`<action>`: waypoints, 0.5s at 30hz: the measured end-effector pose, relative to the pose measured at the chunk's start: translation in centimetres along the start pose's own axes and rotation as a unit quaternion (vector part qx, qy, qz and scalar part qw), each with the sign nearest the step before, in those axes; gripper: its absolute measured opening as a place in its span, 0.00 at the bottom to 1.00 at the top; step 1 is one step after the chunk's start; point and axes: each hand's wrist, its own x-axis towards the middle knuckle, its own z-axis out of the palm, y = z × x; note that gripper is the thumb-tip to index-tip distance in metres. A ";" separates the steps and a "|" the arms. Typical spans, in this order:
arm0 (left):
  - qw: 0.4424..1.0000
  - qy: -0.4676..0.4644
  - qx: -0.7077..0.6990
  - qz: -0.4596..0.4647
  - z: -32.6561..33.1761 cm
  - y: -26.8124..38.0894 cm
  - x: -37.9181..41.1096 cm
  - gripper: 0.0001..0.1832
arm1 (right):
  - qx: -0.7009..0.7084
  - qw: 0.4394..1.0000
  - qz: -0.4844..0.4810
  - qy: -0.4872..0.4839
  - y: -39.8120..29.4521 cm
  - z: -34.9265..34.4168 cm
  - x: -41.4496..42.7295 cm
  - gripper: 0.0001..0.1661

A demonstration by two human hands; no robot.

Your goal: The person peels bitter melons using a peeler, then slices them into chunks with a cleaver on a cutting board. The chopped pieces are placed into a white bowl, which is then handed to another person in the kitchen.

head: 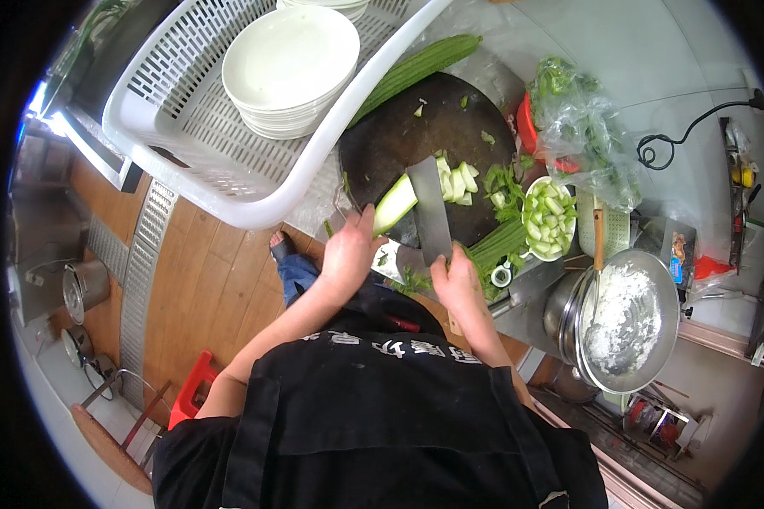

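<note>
My left hand (348, 251) holds the near end of a peeled pale-green gourd (396, 205) at the lower left of a round dark cutting board (382, 149). My right hand (456, 277) grips a cleaver (429, 210), its wide blade over the board beside the gourd's cut end; its handle is mostly hidden in the fist. Cut gourd pieces (457, 182) lie right of the blade. A white bowl (549, 253) of gourd chunks (549, 213) stands right of the board. One unpeeled ridged gourd (420, 69) rests along the board's far left edge, and more ridged gourd (500, 245) lies near my right hand.
A white plastic basket (254, 213) with stacked white plates (291, 58) stands at the upper left. Bagged leafy greens (579, 127) sit by a red container (526, 124). At the right is a metal bowl (668, 337) of white powder (624, 318). Greens (503, 184) lie at the board's right edge.
</note>
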 end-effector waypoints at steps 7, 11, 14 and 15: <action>0.997 0.022 0.071 0.025 0.9 0.1 0.3 0.35 | 0.089 0.996 0.011 0.003 -2.0 -2.6 -1.1 0.18; 0.991 0.035 0.108 0.072 -1.5 -1.9 2.2 0.30 | -0.085 0.995 -0.048 0.002 0.2 -1.1 0.2 0.18; 0.995 -0.001 0.034 0.091 -3.4 -3.2 3.7 0.29 | -0.036 0.998 -0.009 -0.042 -0.5 -2.5 -0.3 0.15; 0.996 -0.008 0.026 0.088 -3.3 -3.1 3.8 0.29 | 0.007 0.998 -0.003 -0.057 -0.6 -2.9 -0.3 0.15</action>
